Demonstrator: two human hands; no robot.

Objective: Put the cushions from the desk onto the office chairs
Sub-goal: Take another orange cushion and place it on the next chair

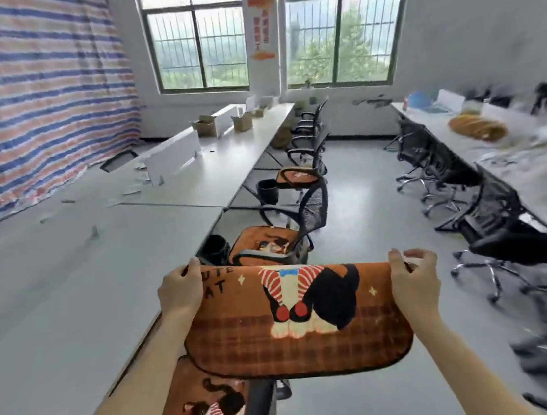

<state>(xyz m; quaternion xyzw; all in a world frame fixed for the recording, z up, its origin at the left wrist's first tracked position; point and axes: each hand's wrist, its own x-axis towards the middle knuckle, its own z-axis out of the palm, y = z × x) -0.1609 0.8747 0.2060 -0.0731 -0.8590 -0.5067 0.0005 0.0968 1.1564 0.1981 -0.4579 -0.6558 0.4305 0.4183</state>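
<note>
**Cat cushion held up in both hands beside the long counter**

The orange cushion (295, 311), printed with a cat in striped sleeves and plaid along its lower part, hangs in the air at 6 o'clock in the view. It is stretched flat between two hands, over the floor just off the counter's edge. The left hand (181, 292) grips its upper left corner, with the fingers (193, 269) curled over the top edge and pinching the fabric. The right hand (412, 280) pinches the upper right corner between thumb and curled fingers.

At 7 o'clock from the held cushion, a second cushion (201, 412) with the same cat print lies flat on what looks like a chair seat. At 12 o'clock stands a near chair (312, 209) with a mesh back, and a third cushion (262, 243) lies on its seat. Beyond it, a far chair (310, 154) carries a fourth cushion (295, 175).

The pale counter (53, 303) fills the 9 o'clock side and runs away toward the windows (200, 44) at 12 o'clock. It carries white dividers (173, 157) and cardboard boxes (205, 126). Two black bins (268, 190) stand under its edge. A striped tarp (28, 99) covers the wall at 10 o'clock. At 3 o'clock, a row of black chairs (493, 214) lines another cluttered counter.
</note>
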